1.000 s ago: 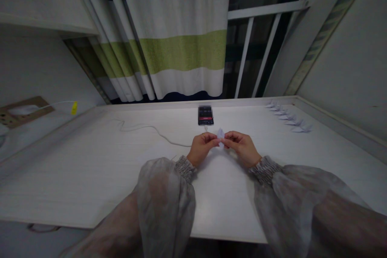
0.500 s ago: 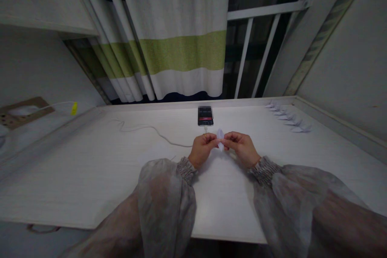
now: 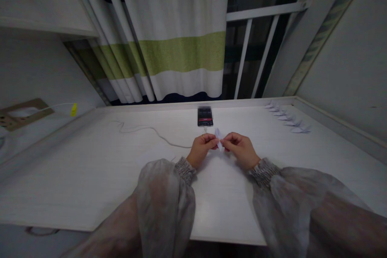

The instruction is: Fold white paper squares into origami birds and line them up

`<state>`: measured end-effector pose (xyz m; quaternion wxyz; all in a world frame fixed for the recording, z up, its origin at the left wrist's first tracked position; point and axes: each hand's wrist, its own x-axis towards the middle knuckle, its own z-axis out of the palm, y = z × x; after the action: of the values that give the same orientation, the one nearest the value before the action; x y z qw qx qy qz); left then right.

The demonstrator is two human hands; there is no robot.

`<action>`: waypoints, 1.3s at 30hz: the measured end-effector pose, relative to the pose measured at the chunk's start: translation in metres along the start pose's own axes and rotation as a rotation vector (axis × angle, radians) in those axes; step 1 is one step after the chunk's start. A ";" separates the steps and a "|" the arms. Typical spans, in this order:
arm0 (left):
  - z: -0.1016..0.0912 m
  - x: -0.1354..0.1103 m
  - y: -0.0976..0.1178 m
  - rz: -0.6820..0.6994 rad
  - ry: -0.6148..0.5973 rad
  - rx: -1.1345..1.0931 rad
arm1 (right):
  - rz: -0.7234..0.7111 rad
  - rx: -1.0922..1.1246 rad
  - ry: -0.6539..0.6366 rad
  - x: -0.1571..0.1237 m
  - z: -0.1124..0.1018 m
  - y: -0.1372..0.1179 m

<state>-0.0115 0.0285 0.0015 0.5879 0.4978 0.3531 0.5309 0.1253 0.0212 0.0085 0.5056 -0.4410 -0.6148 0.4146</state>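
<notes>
A small folded piece of pale paper (image 3: 219, 137) is pinched between both hands above the middle of the white desk (image 3: 90, 169). My left hand (image 3: 202, 148) grips its left side with thumb and fingers pressed together; a ring shows on one finger. My right hand (image 3: 238, 148) pinches the right side the same way. Both wrists wear gathered sheer grey sleeves. The paper stands nearly upright, tipped a little to the left.
A phone (image 3: 205, 116) lies just beyond the hands, with a white cable (image 3: 142, 129) trailing left toward a yellow plug (image 3: 73, 109). A row of several folded paper figures (image 3: 287, 119) sits at the back right. Striped curtain (image 3: 181, 48) and white railing (image 3: 256, 40) behind.
The folded paper has narrowed and tipped slightly left between the fingers. Both hands stay in nearly the same place.
</notes>
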 end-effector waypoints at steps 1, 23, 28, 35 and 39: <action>0.000 0.000 -0.001 0.007 0.017 -0.004 | -0.044 -0.058 0.016 -0.001 0.000 0.001; 0.004 -0.001 0.002 0.134 0.010 0.080 | -0.485 -0.449 0.032 -0.004 -0.004 -0.001; 0.005 -0.001 0.000 0.137 -0.021 0.090 | -0.418 -0.331 0.062 -0.002 -0.004 0.000; 0.001 -0.001 -0.005 0.174 -0.028 0.047 | -0.224 -0.066 0.012 0.004 -0.003 0.009; 0.001 -0.001 -0.005 0.171 -0.014 0.073 | -0.144 0.042 -0.005 0.005 -0.003 0.008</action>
<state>-0.0098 0.0275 -0.0033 0.5246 0.5508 0.3243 0.5624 0.1285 0.0288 0.0024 0.5419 -0.3840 -0.6371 0.3911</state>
